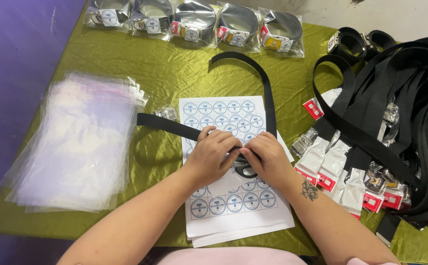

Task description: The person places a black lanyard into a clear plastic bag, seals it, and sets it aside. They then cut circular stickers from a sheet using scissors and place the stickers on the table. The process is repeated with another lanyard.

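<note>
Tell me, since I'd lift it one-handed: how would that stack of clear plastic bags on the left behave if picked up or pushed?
The stack of clear bags looks floppy: thin film that would probably sag over a hand. It is already fanned unevenly on the green cloth, so the glossy sheets would likely slide apart if pushed. It probably weighs little for its spread.

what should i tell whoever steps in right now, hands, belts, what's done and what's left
Left hand and right hand: both pressed together on one black belt, rolling its end; the rest of it loops across the sticker sheet under the hands.
Done: five bagged, stickered rolled belts in a row along the far edge of the green cloth.
Left: a pile of loose black belts with buckles and tags on the right.
Supplies: stack of clear empty bags on the left; many round stickers remain on the sheet.
</note>
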